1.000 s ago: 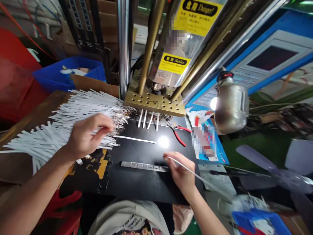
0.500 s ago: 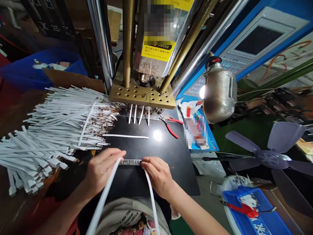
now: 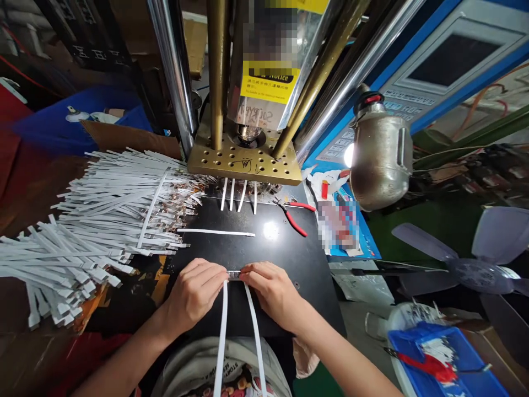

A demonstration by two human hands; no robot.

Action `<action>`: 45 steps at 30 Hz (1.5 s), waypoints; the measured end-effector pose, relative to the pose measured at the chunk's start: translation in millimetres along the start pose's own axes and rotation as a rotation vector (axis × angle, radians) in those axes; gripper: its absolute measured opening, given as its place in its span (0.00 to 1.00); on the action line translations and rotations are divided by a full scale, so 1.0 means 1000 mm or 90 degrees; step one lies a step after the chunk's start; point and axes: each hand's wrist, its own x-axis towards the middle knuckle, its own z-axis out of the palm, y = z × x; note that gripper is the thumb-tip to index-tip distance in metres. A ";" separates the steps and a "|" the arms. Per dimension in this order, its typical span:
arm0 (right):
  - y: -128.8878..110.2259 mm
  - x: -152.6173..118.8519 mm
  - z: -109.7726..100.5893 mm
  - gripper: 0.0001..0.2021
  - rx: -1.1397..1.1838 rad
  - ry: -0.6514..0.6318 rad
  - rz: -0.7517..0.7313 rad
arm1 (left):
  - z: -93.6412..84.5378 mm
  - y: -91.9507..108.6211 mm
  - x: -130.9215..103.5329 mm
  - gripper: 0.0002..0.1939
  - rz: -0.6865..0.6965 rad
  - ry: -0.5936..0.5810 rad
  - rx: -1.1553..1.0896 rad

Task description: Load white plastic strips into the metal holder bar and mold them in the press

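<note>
Low over the black work surface, my left hand and my right hand face each other, fingers closed, at the two ends of a small slotted metal bar. Only the bar's middle shows; my fingers cover the rest. One white flat cable runs from under my left fingertips down toward my body. A second white cable comes out beside my right fingertips and also hangs toward me. Where the cable ends meet the bar is hidden. Beyond my hands, a single white cable lies crosswise on the black surface.
A large pile of white cables with metal plugs lies at left. Ahead, several cable ends stick out below a brass press plate. Red-handled pliers lie right of them. A lamp, fan and blue tray are at right.
My left hand has come right and onto the metal bar, bringing its cable along; more of the bar is covered. My right hand stays at the right end. The view has shifted slightly.
</note>
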 end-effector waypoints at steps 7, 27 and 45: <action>0.046 0.061 -0.024 0.10 -0.215 -0.085 0.166 | -0.033 -0.016 0.021 0.08 -0.044 -0.138 0.018; 0.016 -0.018 -0.016 0.09 -0.006 0.242 0.082 | -0.134 -0.081 0.104 0.10 -0.279 0.377 -0.091; 0.002 -0.007 0.006 0.08 -0.013 0.167 0.002 | -0.009 -0.014 -0.028 0.10 -0.073 0.107 -0.041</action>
